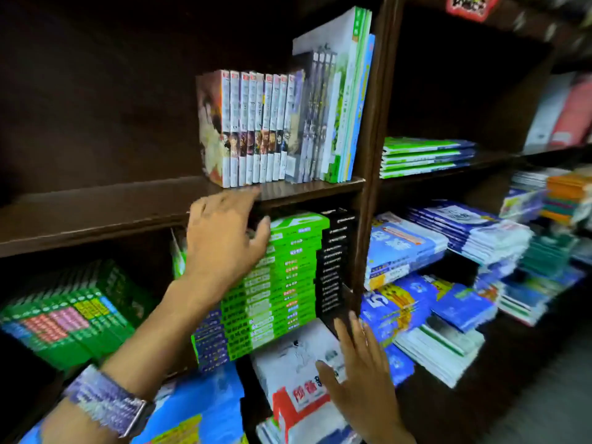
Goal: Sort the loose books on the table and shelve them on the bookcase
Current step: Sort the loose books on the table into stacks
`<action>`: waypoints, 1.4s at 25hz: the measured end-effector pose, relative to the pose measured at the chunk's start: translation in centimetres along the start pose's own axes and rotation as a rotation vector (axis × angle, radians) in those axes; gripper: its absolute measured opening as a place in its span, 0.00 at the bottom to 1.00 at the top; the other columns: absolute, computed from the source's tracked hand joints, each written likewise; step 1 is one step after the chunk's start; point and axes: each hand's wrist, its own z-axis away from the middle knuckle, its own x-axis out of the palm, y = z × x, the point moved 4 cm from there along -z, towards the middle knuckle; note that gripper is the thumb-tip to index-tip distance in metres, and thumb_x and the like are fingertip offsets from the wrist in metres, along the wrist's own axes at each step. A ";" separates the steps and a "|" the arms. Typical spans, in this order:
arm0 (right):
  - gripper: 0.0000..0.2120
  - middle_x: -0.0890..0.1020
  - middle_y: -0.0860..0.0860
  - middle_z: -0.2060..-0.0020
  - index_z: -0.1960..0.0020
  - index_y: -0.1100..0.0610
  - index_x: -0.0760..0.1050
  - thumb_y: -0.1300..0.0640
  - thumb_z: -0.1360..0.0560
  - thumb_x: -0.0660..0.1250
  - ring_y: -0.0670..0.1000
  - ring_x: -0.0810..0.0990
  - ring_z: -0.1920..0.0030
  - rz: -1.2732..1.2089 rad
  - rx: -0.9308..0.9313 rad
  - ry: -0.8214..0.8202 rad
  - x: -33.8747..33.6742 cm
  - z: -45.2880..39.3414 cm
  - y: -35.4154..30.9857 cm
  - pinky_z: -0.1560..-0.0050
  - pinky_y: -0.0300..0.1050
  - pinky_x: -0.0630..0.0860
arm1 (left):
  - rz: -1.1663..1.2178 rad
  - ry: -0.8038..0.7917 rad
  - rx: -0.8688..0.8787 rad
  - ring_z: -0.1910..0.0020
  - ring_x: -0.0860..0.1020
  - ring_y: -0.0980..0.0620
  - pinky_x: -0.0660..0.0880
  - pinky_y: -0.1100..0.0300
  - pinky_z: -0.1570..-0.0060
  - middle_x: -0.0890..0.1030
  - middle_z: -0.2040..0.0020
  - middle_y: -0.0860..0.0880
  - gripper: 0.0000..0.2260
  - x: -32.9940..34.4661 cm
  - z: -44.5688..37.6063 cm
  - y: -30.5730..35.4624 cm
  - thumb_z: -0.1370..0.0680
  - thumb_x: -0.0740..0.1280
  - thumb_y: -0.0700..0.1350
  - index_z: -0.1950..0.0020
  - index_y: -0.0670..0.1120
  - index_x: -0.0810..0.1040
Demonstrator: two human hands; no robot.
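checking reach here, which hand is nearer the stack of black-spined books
Right. The right hand sits just below the black-spined books; the left hand is across the green stack.

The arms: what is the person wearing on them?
Both arms are bare, with no sleeves or gloves showing. The left hand has a watch at its wrist, with a wide purple woven band and a dark case. The right hand may have a thin ring on one finger, but it is too blurred to tell.

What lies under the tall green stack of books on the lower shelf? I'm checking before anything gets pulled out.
Blue-spined books sit beneath the green stack. The shelf board under them is hidden.
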 end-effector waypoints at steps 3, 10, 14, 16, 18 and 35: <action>0.34 0.73 0.55 0.26 0.25 0.51 0.67 0.31 0.23 0.57 0.63 0.76 0.31 0.105 0.209 -0.079 0.9 10.2 2.1 0.37 0.58 0.75 | 0.118 -0.032 0.183 0.28 0.70 0.41 0.55 0.41 0.27 0.71 0.27 0.42 0.29 2.3 5.9 3.9 0.27 0.63 0.54 0.27 0.46 0.70; 0.43 0.78 0.52 0.31 0.27 0.46 0.68 0.25 0.36 0.59 0.61 0.82 0.38 0.375 0.860 -0.206 -7.7 35.8 5.0 0.52 0.61 0.82 | 0.620 -0.433 0.398 0.32 0.73 0.37 0.69 0.37 0.35 0.73 0.28 0.39 0.39 6.5 23.7 20.5 0.28 0.64 0.65 0.24 0.42 0.66; 0.47 0.76 0.52 0.28 0.24 0.46 0.64 0.22 0.36 0.59 0.61 0.81 0.35 0.460 1.129 -0.174 -13.2 50.0 3.3 0.49 0.61 0.81 | 0.720 -0.639 0.548 0.29 0.71 0.38 0.66 0.37 0.31 0.70 0.26 0.39 0.43 3.7 35.0 29.4 0.29 0.59 0.69 0.21 0.45 0.61; 0.46 0.74 0.52 0.27 0.22 0.46 0.62 0.22 0.33 0.57 0.62 0.79 0.33 0.451 1.274 -0.102 -15.9 56.8 1.8 0.46 0.62 0.81 | 0.749 -0.720 0.656 0.26 0.67 0.40 0.62 0.38 0.28 0.66 0.24 0.40 0.44 0.6 41.1 33.7 0.30 0.56 0.71 0.20 0.48 0.57; 0.44 0.72 0.53 0.25 0.21 0.46 0.60 0.22 0.29 0.53 0.64 0.76 0.31 0.420 1.407 -0.039 -18.2 63.3 -0.5 0.43 0.63 0.79 | 0.783 -0.792 0.765 0.23 0.62 0.41 0.57 0.41 0.26 0.63 0.22 0.42 0.44 -3.2 47.5 37.3 0.30 0.53 0.72 0.19 0.51 0.52; 0.45 0.53 0.51 0.18 0.18 0.45 0.48 0.23 0.28 0.51 0.61 0.54 0.19 0.299 2.099 0.414 -24.1 96.6 -22.3 0.24 0.63 0.59 | 0.776 -1.184 1.622 0.20 0.49 0.47 0.43 0.47 0.22 0.49 0.18 0.47 0.40 -30.8 86.6 41.7 0.23 0.57 0.68 0.20 0.56 0.40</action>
